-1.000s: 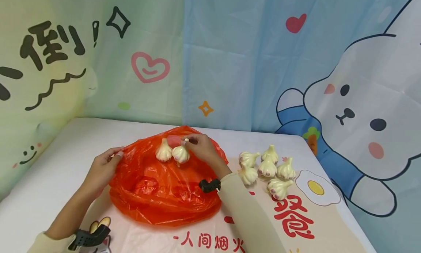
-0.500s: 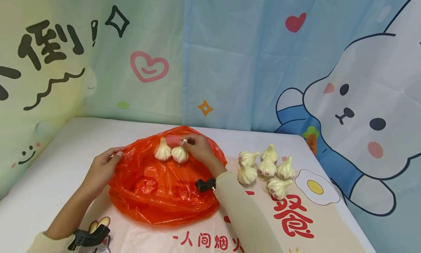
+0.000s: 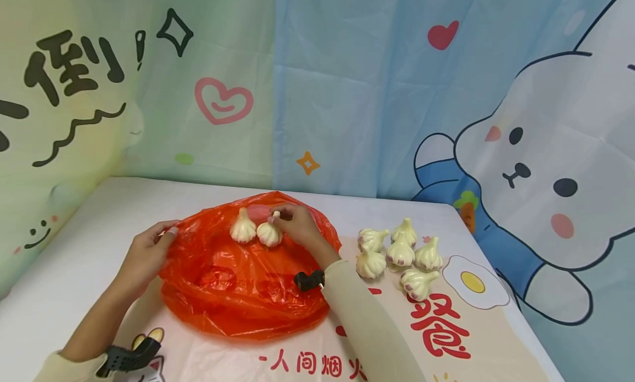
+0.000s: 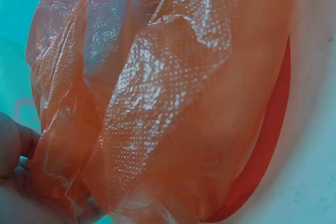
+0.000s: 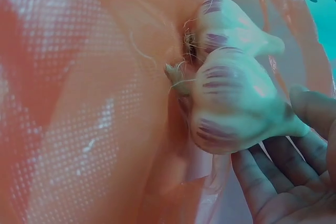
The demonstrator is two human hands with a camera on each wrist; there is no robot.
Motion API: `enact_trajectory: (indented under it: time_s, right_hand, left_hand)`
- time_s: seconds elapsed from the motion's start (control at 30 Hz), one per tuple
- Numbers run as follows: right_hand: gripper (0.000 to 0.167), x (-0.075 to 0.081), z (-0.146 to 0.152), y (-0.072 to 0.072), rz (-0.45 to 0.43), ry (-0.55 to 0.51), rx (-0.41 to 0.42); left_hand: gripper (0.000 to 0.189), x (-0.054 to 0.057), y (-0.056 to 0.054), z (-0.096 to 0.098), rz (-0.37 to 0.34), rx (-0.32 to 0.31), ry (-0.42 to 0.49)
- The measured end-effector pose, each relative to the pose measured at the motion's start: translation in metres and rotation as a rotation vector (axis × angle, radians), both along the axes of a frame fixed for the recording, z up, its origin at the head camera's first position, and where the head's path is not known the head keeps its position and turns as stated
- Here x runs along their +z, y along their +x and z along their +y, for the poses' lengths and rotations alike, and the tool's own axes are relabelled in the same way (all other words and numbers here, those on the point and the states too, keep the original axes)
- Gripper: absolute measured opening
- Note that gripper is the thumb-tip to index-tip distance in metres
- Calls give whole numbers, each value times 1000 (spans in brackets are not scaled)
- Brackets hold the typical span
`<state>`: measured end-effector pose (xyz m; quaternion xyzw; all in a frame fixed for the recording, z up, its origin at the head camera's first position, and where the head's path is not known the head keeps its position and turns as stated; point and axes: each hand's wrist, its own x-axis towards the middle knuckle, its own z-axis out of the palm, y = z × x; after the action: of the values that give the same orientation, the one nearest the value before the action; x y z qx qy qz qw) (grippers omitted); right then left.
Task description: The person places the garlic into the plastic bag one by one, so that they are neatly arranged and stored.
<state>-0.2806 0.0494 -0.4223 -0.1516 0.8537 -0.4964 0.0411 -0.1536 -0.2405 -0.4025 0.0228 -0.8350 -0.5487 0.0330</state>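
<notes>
An orange-red plastic bag [image 3: 238, 310] lies spread with its mouth facing up. My left hand [image 3: 149, 255] pinches its left rim between thumb and fingers; in the left wrist view the thin, dotted film [image 4: 152, 93] bunches at the fingertips. Inside the bag, toward the far side, two white garlic bulbs stand side by side. My right hand [image 3: 297, 225] reaches in and pinches the stem of the right garlic bulb [image 3: 269, 235]. The left garlic bulb [image 3: 243, 227] is beside it, stem up. The right wrist view shows purple streaks and dry roots on the held bulb [image 5: 231, 98].
To the right of the bag, several more garlic bulbs [image 3: 401, 252] are grouped on a printed mat [image 3: 496, 349] over a white table [image 3: 149, 197]. A cartoon curtain [image 3: 327, 95] hangs right behind the table's back edge.
My left hand has shifted slightly left, drawing the bag's left rim with it. My right hand keeps its pinch on the bulb's stem, nearly in place. The head view has turned a little.
</notes>
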Motion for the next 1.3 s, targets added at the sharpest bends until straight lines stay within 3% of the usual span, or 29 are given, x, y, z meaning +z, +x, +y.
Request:
enact_trajectory:
  time_s: [0.37,0.67,0.83,1.03,1.3]
  right_hand:
    - [29,7,2,3,-7,-3,-20]
    - [28,18,13,11,87,-82,-7]
    - [27,33,21,21,144,-96,12]
    - [30,46,38,36,145,-89,38]
    - [31,55,87,59,124,-94,23]
  left_hand:
    - [53,0,-1,-3,-28,-21,54]
    - [51,-2,-3,-2,-39,-23,47]
    - [53,-1,-1,-2,-36,-19,34]
    - [55,-1,0,0,-44,-25,42]
    - [53,-3,1,4,-36,-34,38]
